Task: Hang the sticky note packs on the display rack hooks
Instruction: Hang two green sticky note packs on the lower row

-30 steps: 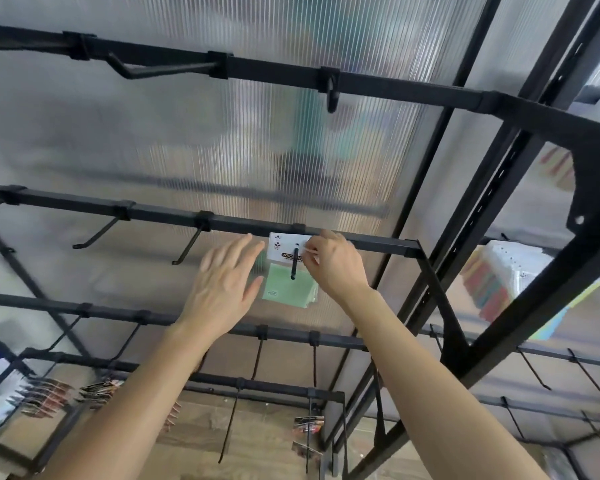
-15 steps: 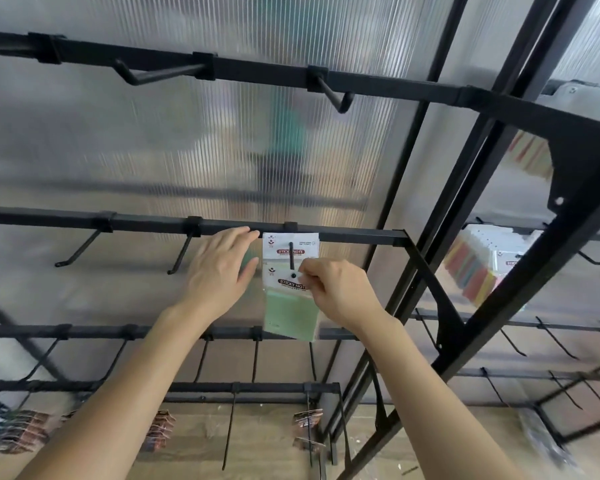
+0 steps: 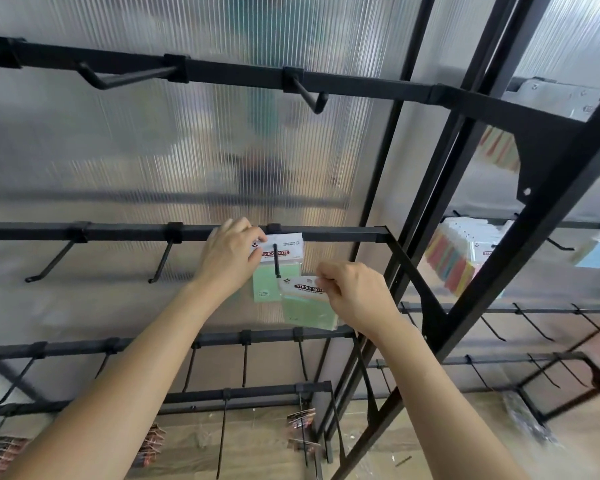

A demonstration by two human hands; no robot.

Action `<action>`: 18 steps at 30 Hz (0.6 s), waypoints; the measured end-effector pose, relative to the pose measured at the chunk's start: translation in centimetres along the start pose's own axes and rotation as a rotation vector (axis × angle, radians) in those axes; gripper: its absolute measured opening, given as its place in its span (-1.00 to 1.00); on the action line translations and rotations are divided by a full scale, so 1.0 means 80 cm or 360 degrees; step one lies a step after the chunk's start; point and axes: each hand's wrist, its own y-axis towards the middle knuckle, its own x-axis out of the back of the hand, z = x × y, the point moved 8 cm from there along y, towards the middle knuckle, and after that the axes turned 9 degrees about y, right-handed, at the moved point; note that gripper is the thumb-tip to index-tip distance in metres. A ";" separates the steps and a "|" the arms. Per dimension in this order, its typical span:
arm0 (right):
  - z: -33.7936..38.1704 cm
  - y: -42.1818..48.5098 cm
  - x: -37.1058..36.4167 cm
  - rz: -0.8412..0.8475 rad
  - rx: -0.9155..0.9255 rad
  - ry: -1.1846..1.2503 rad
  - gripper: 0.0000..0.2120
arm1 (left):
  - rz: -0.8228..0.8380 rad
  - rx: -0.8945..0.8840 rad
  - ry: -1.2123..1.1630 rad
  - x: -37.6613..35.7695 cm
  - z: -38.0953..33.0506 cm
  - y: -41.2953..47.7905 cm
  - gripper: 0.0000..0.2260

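A green sticky note pack (image 3: 284, 252) with a white header hangs on a black hook (image 3: 276, 259) of the rack's middle bar (image 3: 343, 233). My left hand (image 3: 231, 252) pinches the left edge of that pack's header. A second green sticky note pack (image 3: 307, 306) is off the hook, just below its tip. My right hand (image 3: 352, 294) holds this pack by the right side of its header.
Bare black hooks (image 3: 160, 261) stick out along the bars to the left, above and below. A slanted black frame post (image 3: 520, 244) stands close on the right. Colourful note packs (image 3: 454, 261) hang on the neighbouring rack. Dark items (image 3: 300, 419) hang low down.
My right hand has drawn the second pack down and to the right, off the hook tip. My left hand has closed its fingers on the hanging pack's header.
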 end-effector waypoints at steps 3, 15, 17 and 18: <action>-0.009 -0.001 0.000 -0.0004 -0.0040 -0.0030 -0.88 | 0.0003 0.0009 -0.0044 -0.002 -0.006 0.009 -0.88; -0.022 -0.013 -0.004 0.0035 -0.0129 -0.0010 -0.83 | 0.0109 -0.0042 0.0024 -0.010 -0.021 -0.006 -0.89; -0.024 -0.015 -0.005 0.0036 -0.0145 -0.0012 -0.83 | 0.0081 -0.0089 -0.0037 -0.005 -0.023 -0.018 -0.89; -0.025 -0.017 -0.006 0.0041 -0.0153 -0.0018 -0.83 | 0.0069 -0.0108 -0.0074 -0.002 -0.025 -0.024 -0.89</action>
